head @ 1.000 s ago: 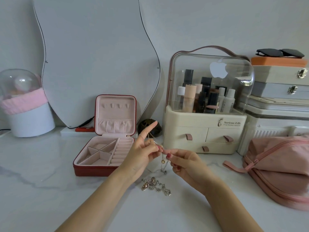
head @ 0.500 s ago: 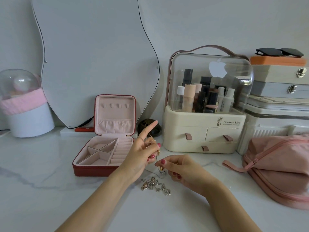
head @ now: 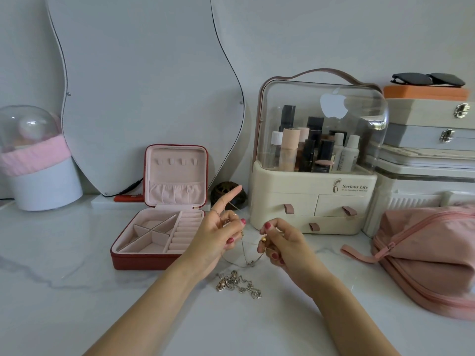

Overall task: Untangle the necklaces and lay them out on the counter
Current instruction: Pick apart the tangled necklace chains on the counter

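Working one thin chain [head: 244, 253] free, the person's left hand [head: 216, 235] holds its upper part with curled fingers, index raised, while the right hand [head: 280, 242] pinches the other end. It sags between the hands, above the desk [head: 77, 291]. A tangled heap [head: 237, 281] lies just below them. Next probably comes drawing the hands apart gently, then laying the chain flat.

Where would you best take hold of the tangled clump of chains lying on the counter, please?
Pinch from above one of the loose strands at the right end of the tangled clump. It lies flat on the counter, so a top-down fingertip grip on a free end suits better than grabbing the knotted middle.
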